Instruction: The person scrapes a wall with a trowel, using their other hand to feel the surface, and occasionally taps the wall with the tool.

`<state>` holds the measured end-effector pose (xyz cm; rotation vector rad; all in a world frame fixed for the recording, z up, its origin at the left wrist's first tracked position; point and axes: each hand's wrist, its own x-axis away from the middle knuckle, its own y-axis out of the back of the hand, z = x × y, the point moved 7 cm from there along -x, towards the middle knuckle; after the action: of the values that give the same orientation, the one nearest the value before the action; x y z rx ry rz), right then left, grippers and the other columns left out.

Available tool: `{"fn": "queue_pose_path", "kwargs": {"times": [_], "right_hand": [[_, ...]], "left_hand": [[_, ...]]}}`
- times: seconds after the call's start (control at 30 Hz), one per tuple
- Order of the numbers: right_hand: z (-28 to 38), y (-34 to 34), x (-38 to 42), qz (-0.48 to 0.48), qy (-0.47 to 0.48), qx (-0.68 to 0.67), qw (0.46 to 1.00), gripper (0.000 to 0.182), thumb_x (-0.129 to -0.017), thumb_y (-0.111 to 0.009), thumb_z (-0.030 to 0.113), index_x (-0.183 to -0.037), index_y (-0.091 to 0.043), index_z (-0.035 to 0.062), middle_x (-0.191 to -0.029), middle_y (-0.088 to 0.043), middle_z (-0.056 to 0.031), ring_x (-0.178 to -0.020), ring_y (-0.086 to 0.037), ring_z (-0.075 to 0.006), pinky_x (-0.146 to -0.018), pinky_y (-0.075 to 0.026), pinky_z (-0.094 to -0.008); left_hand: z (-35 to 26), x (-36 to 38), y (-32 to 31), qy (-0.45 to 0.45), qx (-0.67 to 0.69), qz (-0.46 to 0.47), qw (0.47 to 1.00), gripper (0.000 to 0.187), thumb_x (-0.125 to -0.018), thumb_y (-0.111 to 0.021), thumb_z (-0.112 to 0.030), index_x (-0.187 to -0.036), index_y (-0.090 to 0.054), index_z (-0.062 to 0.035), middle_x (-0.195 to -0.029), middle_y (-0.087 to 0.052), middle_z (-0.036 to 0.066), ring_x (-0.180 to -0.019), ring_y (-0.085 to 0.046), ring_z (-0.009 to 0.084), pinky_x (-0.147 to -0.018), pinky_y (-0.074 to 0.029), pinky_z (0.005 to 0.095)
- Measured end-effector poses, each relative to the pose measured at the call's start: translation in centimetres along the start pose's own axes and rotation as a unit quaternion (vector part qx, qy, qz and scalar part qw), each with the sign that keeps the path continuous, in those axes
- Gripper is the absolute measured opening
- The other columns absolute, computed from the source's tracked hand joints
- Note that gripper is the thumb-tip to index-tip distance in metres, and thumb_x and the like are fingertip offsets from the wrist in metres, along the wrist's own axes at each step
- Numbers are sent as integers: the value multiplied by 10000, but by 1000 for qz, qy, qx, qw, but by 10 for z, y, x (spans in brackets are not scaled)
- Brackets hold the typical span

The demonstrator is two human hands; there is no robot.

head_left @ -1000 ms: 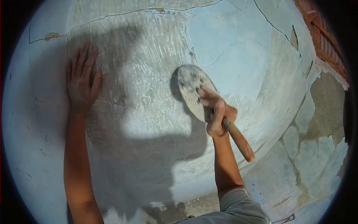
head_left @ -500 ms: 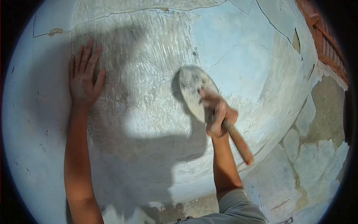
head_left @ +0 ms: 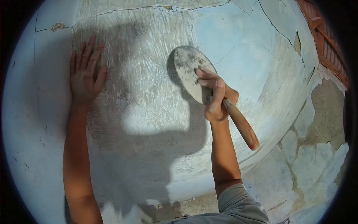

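Note:
My right hand [head_left: 219,91] grips a trowel by the neck, its fingers spread over the lower back of the rounded blade. The grey, plaster-stained trowel blade [head_left: 190,69] lies close against the wall, tilted up and to the left. Its wooden handle [head_left: 243,125], reddish at the end, sticks out below my hand to the lower right. On the left, my left hand [head_left: 85,76] rests flat on the wall with fingers apart, holding nothing. Between the hands the wall [head_left: 156,97] is scraped and streaked whitish-grey.
Smooth pale-blue paint [head_left: 238,48] covers the wall right of the trowel. Cracks run along the top and upper right. Peeled plaster [head_left: 328,112] shows at the right, and a reddish roof edge [head_left: 328,41] at the upper right corner. My shadow falls across the wall.
My right hand and the trowel have moved upward and slightly left along the wall. My left hand has stayed in place.

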<state>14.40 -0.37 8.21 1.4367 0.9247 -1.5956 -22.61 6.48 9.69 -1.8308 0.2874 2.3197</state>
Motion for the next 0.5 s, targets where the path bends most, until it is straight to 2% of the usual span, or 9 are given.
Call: {"fn": "queue_pose_path", "kwargs": {"times": [0.07, 0.1, 0.2, 0.23, 0.33, 0.37, 0.47, 0.5], "right_hand": [[-2, -4, -4, -5, 24, -19, 1000, 468, -1112, -473, 189, -902, -755, -121, -1015, -803, -245, -1013, -794, -347, -901, -633, -402], [0, 2, 6, 9, 24, 54, 998, 493, -1116, -451, 186, -888, -751, -131, -1016, -795, -269, -1021, -792, -355, -905, -638, -409], [-7, 13, 51, -12, 24, -6, 1000, 495, -1110, -431, 155, -866, -746, -138, -1005, -788, -289, -1038, -790, -367, -918, -641, -424], [-6, 11, 53, 18, 59, 18, 998, 568, -1139, -338, 184, -874, -734, -125, -1029, -775, -314, -1036, -771, -396, -981, -595, -480], [-5, 1, 24, 4, 49, 22, 999, 556, -1137, -344, 180, -886, -734, -126, -1020, -784, -290, -1035, -775, -380, -987, -591, -453], [8, -6, 5, 12, 53, 64, 996, 539, -1136, -354, 176, -909, -735, -129, -1018, -790, -271, -1045, -777, -348, -987, -589, -425], [5, -5, 2, 22, 8, 45, 999, 537, -1141, -366, 187, -917, -739, -128, -1018, -796, -249, -1058, -777, -310, -984, -586, -395], [-4, 0, 20, 24, -54, 27, 998, 537, -1144, -377, 191, -903, -726, -139, -1032, -786, -278, -1090, -766, -353, -987, -589, -427]], "left_hand": [[4, 0, -1, 3, -5, 2, 1000, 593, -1048, -564, -362, -1625, -467, -268, -1744, -359, 40, -1604, -320, 351, -1301, -197, 617], [4, 0, -2, -1, -5, 0, 1000, 594, -1049, -564, -362, -1628, -464, -268, -1745, -357, 40, -1605, -318, 351, -1300, -198, 617], [5, 0, -1, -5, -10, -6, 1000, 598, -1051, -566, -359, -1632, -457, -269, -1747, -354, 40, -1607, -314, 349, -1298, -200, 619], [4, -1, 0, -2, -13, -8, 1000, 599, -1051, -568, -356, -1633, -456, -270, -1747, -353, 40, -1608, -313, 348, -1298, -200, 619], [3, 1, 1, -7, -8, -3, 1000, 604, -1048, -576, -351, -1633, -454, -270, -1746, -353, 40, -1608, -312, 348, -1301, -196, 619], [2, 1, 0, -8, -6, -2, 1000, 605, -1046, -579, -349, -1633, -453, -270, -1746, -354, 40, -1608, -311, 348, -1302, -194, 619], [0, 0, 2, -11, 16, -6, 1000, 611, -1043, -583, -348, -1634, -451, -267, -1744, -358, 43, -1607, -313, 349, -1306, -184, 613], [1, 1, 2, -11, 11, -4, 1000, 611, -1042, -586, -343, -1633, -453, -263, -1743, -359, 44, -1607, -314, 349, -1307, -182, 610]]}}
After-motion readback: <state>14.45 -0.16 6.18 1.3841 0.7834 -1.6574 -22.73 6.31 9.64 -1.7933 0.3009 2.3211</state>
